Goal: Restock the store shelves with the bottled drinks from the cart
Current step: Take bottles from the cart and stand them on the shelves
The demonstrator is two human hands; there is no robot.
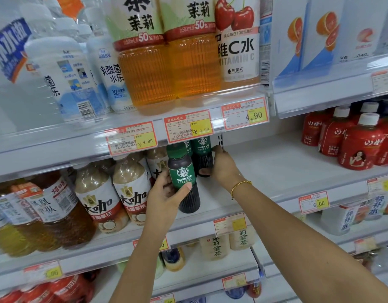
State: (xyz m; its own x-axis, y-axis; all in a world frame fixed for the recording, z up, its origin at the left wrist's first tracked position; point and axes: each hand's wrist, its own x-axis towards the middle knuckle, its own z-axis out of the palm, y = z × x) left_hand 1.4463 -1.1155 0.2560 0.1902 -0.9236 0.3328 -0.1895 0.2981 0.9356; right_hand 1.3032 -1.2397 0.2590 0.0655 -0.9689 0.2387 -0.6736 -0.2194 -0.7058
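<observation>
Green-label front Americano bottle [184,182] is upright at the middle shelf [265,171] front edge, left hand [166,193] wrapped round it. Right hand [222,166] grips the rear Americano bottle [203,153] further back on that shelf.

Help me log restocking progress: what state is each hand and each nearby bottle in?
left hand, grips the front Americano bottle.
right hand, grips the rear Americano bottle.
front Americano bottle, upright, capped, near the shelf front edge.
rear Americano bottle, upright, further back.
coconut latte bottles, upright, left of them.
</observation>
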